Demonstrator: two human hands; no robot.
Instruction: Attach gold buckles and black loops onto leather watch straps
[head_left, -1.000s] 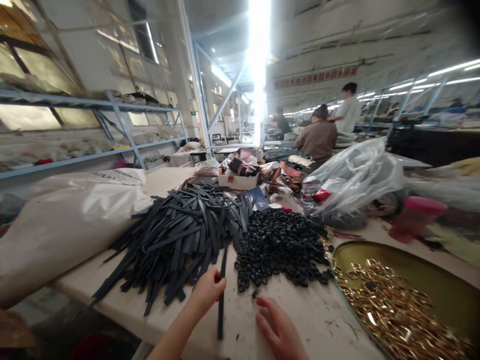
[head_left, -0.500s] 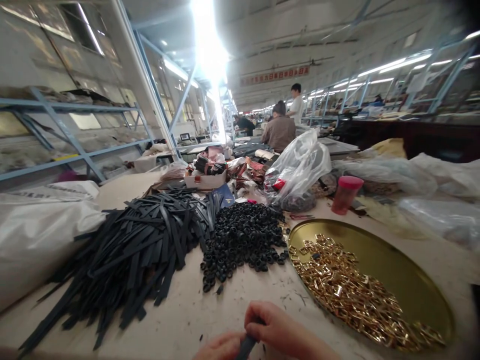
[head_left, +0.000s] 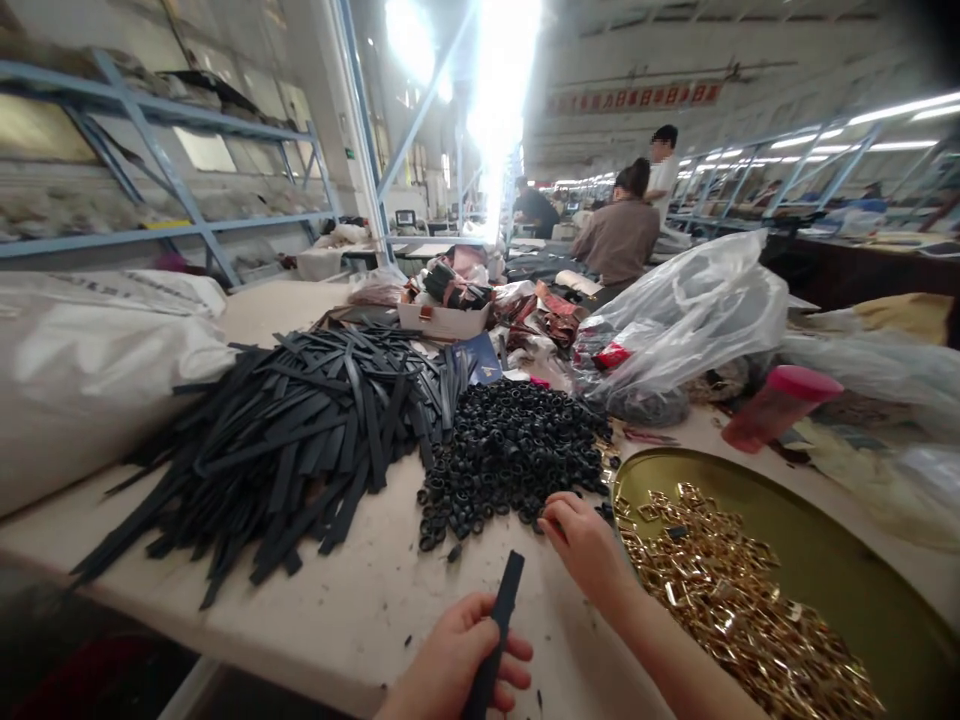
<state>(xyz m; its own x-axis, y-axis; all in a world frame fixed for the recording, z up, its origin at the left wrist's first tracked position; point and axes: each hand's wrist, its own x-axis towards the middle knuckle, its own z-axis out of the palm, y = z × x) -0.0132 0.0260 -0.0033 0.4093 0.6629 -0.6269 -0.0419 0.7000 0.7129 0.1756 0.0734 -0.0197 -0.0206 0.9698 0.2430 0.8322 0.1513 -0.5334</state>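
Observation:
My left hand [head_left: 469,655] is closed around a flat black strap [head_left: 501,620], its upper end sticking out above the thumb. My right hand [head_left: 576,535] reaches to the near right edge of a heap of small black loops [head_left: 517,450]; its fingertips are pinched together beside the loops, and whatever is between them is hidden. Left of the loops lies a big pile of black straps [head_left: 300,440]. Under my right forearm and beyond it is a round gold tray [head_left: 817,530] bearing many gold metal buckles [head_left: 727,590].
A pink-lidded jar [head_left: 780,408] stands behind the tray. Clear plastic bags [head_left: 690,310] and a box of scraps [head_left: 442,318] sit farther back. A white sack [head_left: 97,390] bulges at the left. Other people [head_left: 619,235] are in the background.
My hands have come apart. The right one has moved forward to the loops, while the left keeps the strap, now more fully in view. The camera has turned somewhat.

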